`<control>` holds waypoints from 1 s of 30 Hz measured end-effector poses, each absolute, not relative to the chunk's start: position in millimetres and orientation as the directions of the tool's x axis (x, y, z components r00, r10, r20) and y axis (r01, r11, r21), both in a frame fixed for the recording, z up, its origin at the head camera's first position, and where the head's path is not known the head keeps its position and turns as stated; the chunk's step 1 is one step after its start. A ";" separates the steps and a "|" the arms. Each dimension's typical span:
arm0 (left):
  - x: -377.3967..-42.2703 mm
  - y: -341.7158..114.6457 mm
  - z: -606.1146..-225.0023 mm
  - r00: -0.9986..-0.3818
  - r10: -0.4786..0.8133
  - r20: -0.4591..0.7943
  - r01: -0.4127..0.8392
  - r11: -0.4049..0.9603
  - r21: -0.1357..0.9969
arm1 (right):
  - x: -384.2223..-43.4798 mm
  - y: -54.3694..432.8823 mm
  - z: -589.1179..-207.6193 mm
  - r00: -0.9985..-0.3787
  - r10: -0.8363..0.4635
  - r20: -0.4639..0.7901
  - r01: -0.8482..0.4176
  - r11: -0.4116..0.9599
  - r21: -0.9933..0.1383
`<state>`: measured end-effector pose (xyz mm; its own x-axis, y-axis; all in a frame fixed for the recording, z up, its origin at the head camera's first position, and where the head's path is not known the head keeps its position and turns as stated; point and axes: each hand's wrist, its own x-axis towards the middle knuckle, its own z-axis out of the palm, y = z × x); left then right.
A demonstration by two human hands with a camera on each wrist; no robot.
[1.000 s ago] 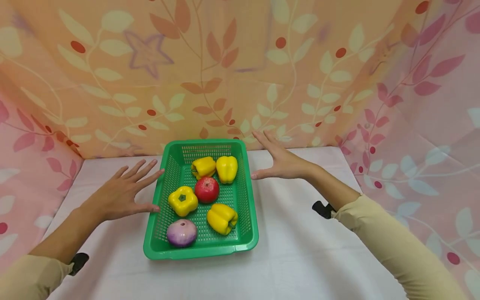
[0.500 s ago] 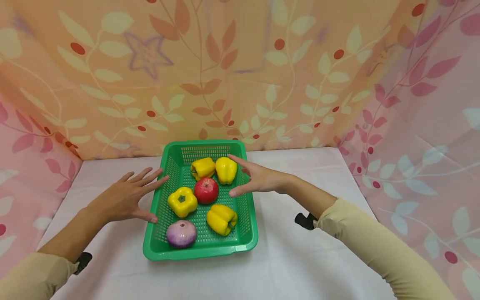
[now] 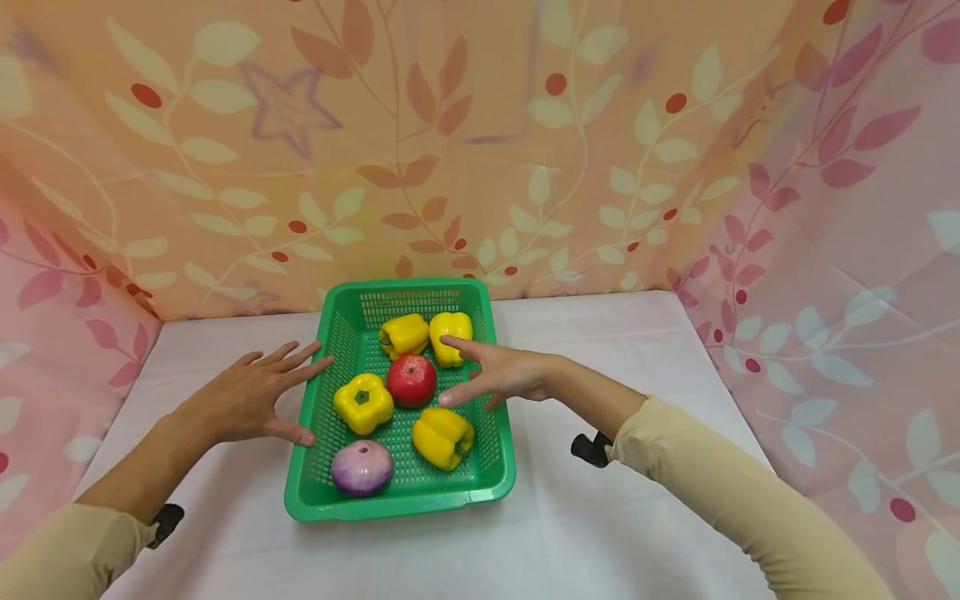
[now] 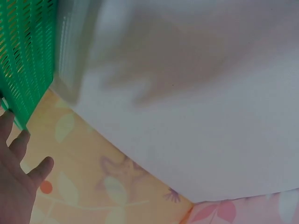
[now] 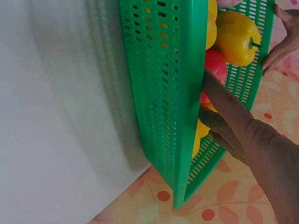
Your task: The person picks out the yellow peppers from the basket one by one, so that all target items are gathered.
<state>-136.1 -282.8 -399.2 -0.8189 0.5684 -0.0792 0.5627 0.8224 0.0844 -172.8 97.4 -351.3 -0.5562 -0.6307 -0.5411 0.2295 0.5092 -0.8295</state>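
Note:
A green slotted basket (image 3: 501,433) stands mid-table. It holds several yellow bell peppers, a red apple (image 3: 411,380) and a purple onion (image 3: 362,467). My right hand (image 3: 471,372) reaches in over the right rim with fingers spread and holds nothing. Its index fingertip is at the back-right pepper (image 3: 452,327) and its thumb points toward the apple. In the right wrist view the right hand (image 5: 243,135) crosses the basket wall (image 5: 173,93) beside the apple (image 5: 216,65). My left hand (image 3: 251,402) lies flat and open against the basket's left rim, fingers spread.
A white cloth (image 3: 600,517) covers the table on all sides of the basket. Leaf-patterned fabric walls (image 3: 480,167) close off the back and both sides. The left wrist view shows the basket wall (image 4: 28,56), bare cloth and my left fingers (image 4: 14,177).
My right hand has moved left from outside the basket's right side to over its contents, near the apple. The left hand has stayed at the left rim.

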 end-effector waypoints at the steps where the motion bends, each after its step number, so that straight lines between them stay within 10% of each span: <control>1: -136.0 -282.9 -399.5 -0.818 0.570 -0.077 0.564 0.822 0.086 | -172.4 95.2 -352.1 -0.554 -0.625 -0.550 0.238 0.514 -0.824; 30: -137.2 -284.6 -401.8 -0.814 0.577 -0.063 0.570 0.815 0.104 | -165.3 60.1 -378.4 -0.465 -0.515 -0.720 0.302 0.672 -0.676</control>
<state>-137.2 -284.6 -401.8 -0.8143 0.5770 -0.0631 0.5696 0.8153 0.1040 -165.3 60.1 -378.4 -0.4650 -0.5147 -0.7203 0.3022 0.6725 -0.6756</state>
